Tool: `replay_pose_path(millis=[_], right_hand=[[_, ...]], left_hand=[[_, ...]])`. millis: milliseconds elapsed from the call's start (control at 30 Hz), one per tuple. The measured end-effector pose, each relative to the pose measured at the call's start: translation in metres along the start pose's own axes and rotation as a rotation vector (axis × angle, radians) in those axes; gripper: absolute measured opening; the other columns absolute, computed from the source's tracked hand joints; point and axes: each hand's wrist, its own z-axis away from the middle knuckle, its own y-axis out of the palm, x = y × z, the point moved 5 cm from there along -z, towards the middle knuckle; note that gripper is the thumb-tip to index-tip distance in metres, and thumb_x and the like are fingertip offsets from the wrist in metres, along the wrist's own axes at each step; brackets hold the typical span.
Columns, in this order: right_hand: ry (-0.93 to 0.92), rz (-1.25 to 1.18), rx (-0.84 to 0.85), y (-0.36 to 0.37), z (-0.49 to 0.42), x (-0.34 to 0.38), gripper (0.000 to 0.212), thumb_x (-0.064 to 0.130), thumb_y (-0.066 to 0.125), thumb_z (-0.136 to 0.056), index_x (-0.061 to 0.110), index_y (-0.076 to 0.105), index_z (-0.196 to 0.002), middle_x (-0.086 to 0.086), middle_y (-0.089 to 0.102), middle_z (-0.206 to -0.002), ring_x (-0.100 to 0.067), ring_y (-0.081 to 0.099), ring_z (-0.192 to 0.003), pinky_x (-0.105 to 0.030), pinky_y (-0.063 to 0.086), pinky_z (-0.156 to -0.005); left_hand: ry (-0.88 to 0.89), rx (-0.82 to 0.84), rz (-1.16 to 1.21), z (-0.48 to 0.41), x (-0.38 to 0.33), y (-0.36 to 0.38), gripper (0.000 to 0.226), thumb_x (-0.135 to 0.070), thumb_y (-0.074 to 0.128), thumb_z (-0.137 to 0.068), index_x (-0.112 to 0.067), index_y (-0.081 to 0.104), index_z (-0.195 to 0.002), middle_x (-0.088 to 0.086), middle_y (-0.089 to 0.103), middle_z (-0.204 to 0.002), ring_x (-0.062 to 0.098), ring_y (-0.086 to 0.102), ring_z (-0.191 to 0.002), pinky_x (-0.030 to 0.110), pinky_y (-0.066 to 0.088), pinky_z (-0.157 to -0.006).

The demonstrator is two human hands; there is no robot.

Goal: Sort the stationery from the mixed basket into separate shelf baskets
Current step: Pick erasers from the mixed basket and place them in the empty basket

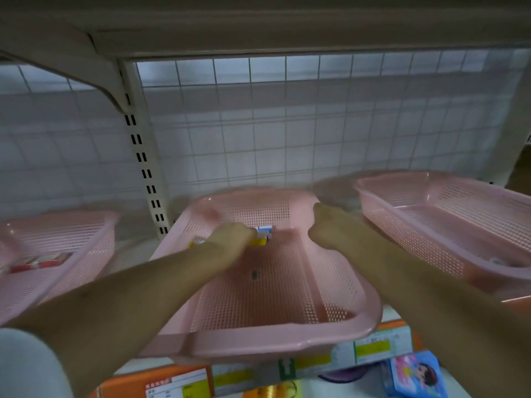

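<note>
A pink perforated basket (287, 337) sits in the middle of the shelf. My left hand (230, 238) reaches into its far left part and holds several small stationery packets (263, 233), white-blue and yellow. My right hand (326, 225) hovers over the basket's far right rim, fingers curled, and nothing shows in it. The picture is blurred, so finger details are unclear.
A second pink basket (57, 242) at the left holds a red-and-white item (37, 265). A third pink basket (448, 222) stands at the right. A wire-grid back panel (287, 133) closes the shelf. Price labels (370, 347) and a blue packet (416, 374) lie below the shelf edge.
</note>
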Motion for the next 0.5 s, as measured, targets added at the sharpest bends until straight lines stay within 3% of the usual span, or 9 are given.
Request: replay_pose_path(millis=[100, 167, 233, 300, 367, 500], right_hand=[[0.006, 0.006, -0.001, -0.001, 0.001, -0.001, 0.037, 0.005, 0.041, -0.089, 0.006, 0.043, -0.126, -0.013, 0.051, -0.13, -0.024, 0.051, -0.118, -0.02, 0.025, -0.067], [0.011, 0.006, 0.005, -0.001, 0.001, -0.001, 0.037, 0.004, 0.041, -0.089, 0.006, 0.043, -0.126, -0.012, 0.052, -0.128, -0.023, 0.052, -0.115, -0.019, 0.025, -0.057], [0.008, 0.001, 0.011, -0.001, 0.001, 0.0, 0.037, 0.004, 0.041, -0.089, 0.006, 0.042, -0.125, -0.012, 0.052, -0.127, -0.023, 0.053, -0.112, -0.019, 0.021, -0.049], [0.002, 0.003, 0.009, 0.0, 0.001, 0.0, 0.038, 0.004, 0.041, -0.089, 0.005, 0.041, -0.127, -0.013, 0.051, -0.129, -0.023, 0.052, -0.114, -0.022, 0.025, -0.052], [-0.006, -0.008, 0.013, 0.001, 0.001, 0.0, 0.037, 0.005, 0.041, -0.09, 0.004, 0.041, -0.127, -0.014, 0.05, -0.129, -0.025, 0.052, -0.114, -0.023, 0.03, -0.059], [-0.007, -0.057, 0.033, 0.002, 0.002, 0.001, 0.036, 0.003, 0.042, -0.089, 0.002, 0.042, -0.126, -0.016, 0.05, -0.127, -0.027, 0.053, -0.111, -0.026, 0.038, -0.071]], left_hand=[[0.007, -0.025, 0.087, -0.003, 0.001, 0.007, 0.029, -0.018, 0.044, -0.094, -0.009, 0.051, -0.121, 0.017, 0.058, -0.117, 0.031, 0.055, -0.108, 0.033, 0.042, -0.082], [0.002, -0.027, 0.221, -0.007, 0.007, 0.012, 0.029, -0.017, 0.052, -0.09, -0.009, 0.051, -0.118, 0.015, 0.059, -0.115, 0.031, 0.056, -0.104, 0.032, 0.042, -0.08], [0.005, 0.036, 0.384, -0.008, 0.012, 0.012, 0.043, -0.027, 0.066, -0.083, -0.011, 0.051, -0.119, 0.008, 0.059, -0.114, 0.025, 0.055, -0.1, 0.029, 0.04, -0.077], [0.029, 0.127, 0.461, -0.007, 0.017, 0.009, 0.057, -0.042, 0.07, -0.077, -0.018, 0.049, -0.124, 0.002, 0.056, -0.114, 0.019, 0.053, -0.1, 0.027, 0.041, -0.08], [0.058, 0.167, 0.429, -0.005, 0.022, 0.007, 0.057, -0.05, 0.061, -0.082, -0.022, 0.049, -0.13, -0.001, 0.054, -0.119, 0.017, 0.051, -0.107, 0.027, 0.041, -0.086], [0.107, 0.171, 0.305, 0.0, 0.024, 0.005, 0.036, -0.037, 0.042, -0.097, -0.021, 0.06, -0.124, 0.004, 0.059, -0.118, 0.019, 0.053, -0.102, 0.026, 0.039, -0.079]])
